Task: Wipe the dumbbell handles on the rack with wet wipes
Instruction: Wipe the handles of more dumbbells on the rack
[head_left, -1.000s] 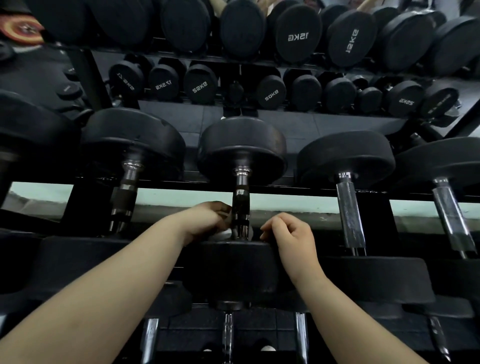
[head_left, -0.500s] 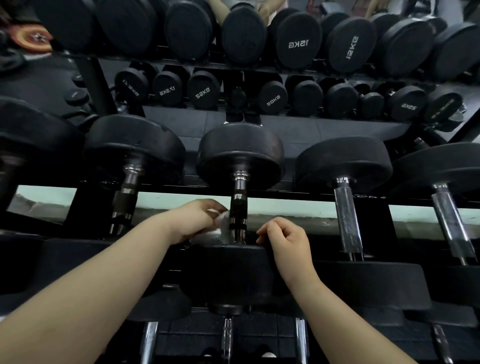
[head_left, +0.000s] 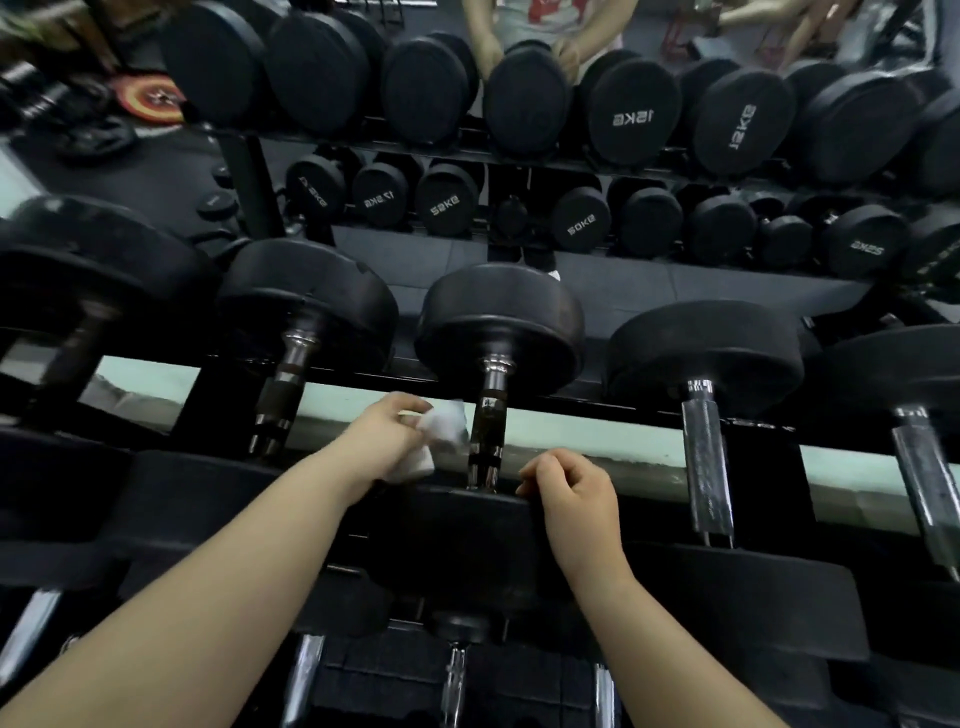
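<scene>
**Dumbbell** (head_left: 501, 332): black, round-headed, in the middle of the rack's upper row. Its far head is on the back rail (head_left: 613, 408) and its near head (head_left: 467, 540) at the front edge.

**Handle** (head_left: 488, 426): dark grip with chrome collars, running from front to back. It is bare along its whole length, where half a second ago the cloth covered its lower end.

**Wet wipe** (head_left: 441, 434): white and crumpled, just left of the handle and not wrapped round it. It has come away from the foot of the handle, and more of it shows than before.

**Left hand** (head_left: 387, 431): fingers and thumb pinch the wipe. The hand has drawn back to the left, off the handle.

**Right hand** (head_left: 576, 493): fingers curled, set on the right top edge of the near head, as before. Whether the fingers hook over that edge cannot be told.

**Neighbouring dumbbells**: one to the left has a dark handle (head_left: 283, 395). One to the right has a chrome handle (head_left: 706, 467).

**Mirror** (head_left: 727, 291): behind the rack, reflecting rows of dumbbells. The view has tilted up, so a standing person's arms (head_left: 485, 47) now show at the top edge.
</scene>
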